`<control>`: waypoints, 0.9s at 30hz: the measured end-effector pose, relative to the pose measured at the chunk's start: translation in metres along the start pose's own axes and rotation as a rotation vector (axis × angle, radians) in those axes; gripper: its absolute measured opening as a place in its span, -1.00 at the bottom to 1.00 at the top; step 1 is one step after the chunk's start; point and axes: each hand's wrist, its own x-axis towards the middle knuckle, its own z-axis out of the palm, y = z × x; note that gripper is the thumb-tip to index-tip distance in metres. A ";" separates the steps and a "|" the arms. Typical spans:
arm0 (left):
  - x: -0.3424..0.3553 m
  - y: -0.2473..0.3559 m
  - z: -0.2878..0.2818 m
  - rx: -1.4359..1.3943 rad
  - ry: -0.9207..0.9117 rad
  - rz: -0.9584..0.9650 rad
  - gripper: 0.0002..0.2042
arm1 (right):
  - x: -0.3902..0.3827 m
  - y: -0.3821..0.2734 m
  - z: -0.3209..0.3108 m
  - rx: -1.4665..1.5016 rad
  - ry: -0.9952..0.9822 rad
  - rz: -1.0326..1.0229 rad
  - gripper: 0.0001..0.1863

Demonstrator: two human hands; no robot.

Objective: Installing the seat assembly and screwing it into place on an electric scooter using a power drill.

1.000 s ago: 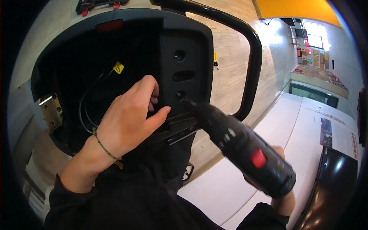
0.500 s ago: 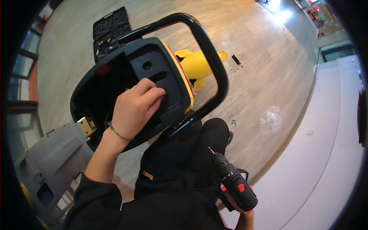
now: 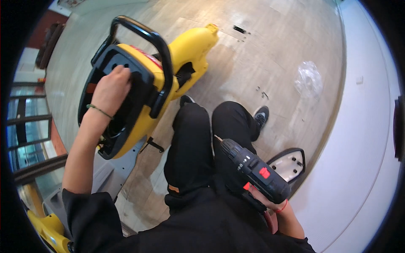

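My left hand point(image 3: 112, 90) has its fingers curled at the dark inner panel point(image 3: 136, 90) of a yellow machine point(image 3: 135, 135) with a black tubular handle point(image 3: 143, 28); whatever is under the fingertips is hidden. My right hand point(image 3: 259, 196) grips a black cordless drill point(image 3: 249, 166) with red parts, its bit pointing forward over my right leg. The machine continues as a yellow body point(image 3: 190, 42) lying on the floor beyond the handle.
Small hardware pieces point(image 3: 265, 95) and a black part point(image 3: 239, 29) lie on the floor point(image 3: 270, 55), near crumpled clear plastic point(image 3: 308, 78). An oval part point(image 3: 287, 164) is at my right by a white wall point(image 3: 363, 126). Grey panels and more yellow parts point(image 3: 50, 227) are at lower left.
My head view has pulled back, showing my legs and more floor. The drill has moved away from the panel down to beside my right leg. My left hand stays at the panel.
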 end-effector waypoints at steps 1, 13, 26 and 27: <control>0.001 0.001 0.000 0.004 0.032 0.002 -0.90 | -0.013 0.000 0.000 0.020 0.026 -0.002 -0.80; -0.016 0.004 -0.009 -0.658 0.105 -0.469 -0.86 | -0.081 -0.006 0.012 0.652 0.148 0.588 -0.96; -0.203 0.076 0.032 -1.104 0.443 -0.737 -0.88 | -0.042 -0.023 0.023 0.676 -0.027 0.560 -0.97; -0.209 0.082 0.035 -1.054 0.381 -0.731 -0.86 | -0.038 -0.024 0.025 0.647 -0.036 0.544 -0.96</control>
